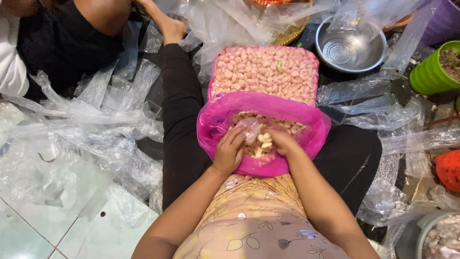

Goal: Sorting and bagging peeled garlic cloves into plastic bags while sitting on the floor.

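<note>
Left hand [229,152] grips a small clear bag [250,128] at frame centre, inside the pink bag [215,125] of peanuts [266,72]. Right hand [282,140], loosely curled, scoops peanuts. Best to hold the small bag's mouth wide and low, so nothing spills.

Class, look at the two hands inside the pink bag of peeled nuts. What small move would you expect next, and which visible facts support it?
Probably the right hand pushes a scoop of nuts into the small clear bag that the left hand holds open. Both hands are inside the pink bag, the small bag's mouth sits beside the loose nuts, and it looks barely filled.
</note>
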